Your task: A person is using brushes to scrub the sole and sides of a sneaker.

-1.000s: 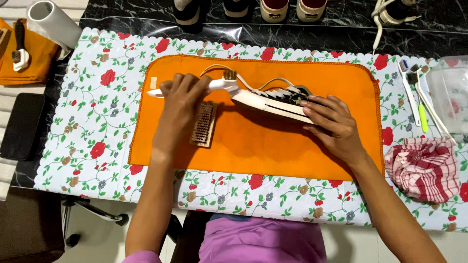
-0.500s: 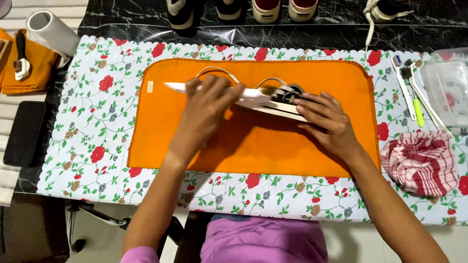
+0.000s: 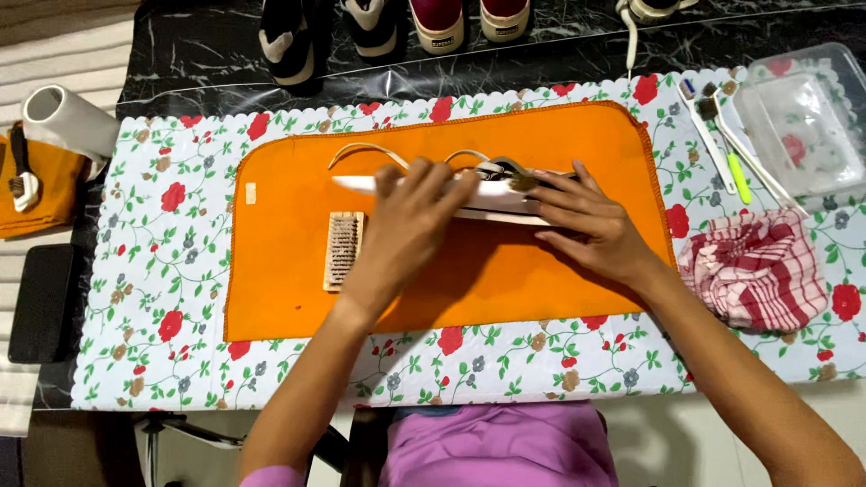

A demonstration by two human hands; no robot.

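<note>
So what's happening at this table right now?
A person has both hands on a white shoe lying on its side on an orange cloth. The left hand covers its front half, the right hand its back. A wooden brush lies untouched beside the left hand. A red checked rag and small brushes sit to the right.

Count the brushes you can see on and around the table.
4: a wooden scrub brush on the orange mat, two thin long-handled brushes beside the clear plastic container, and one on the orange cloth far left. Others may be hidden.
</note>
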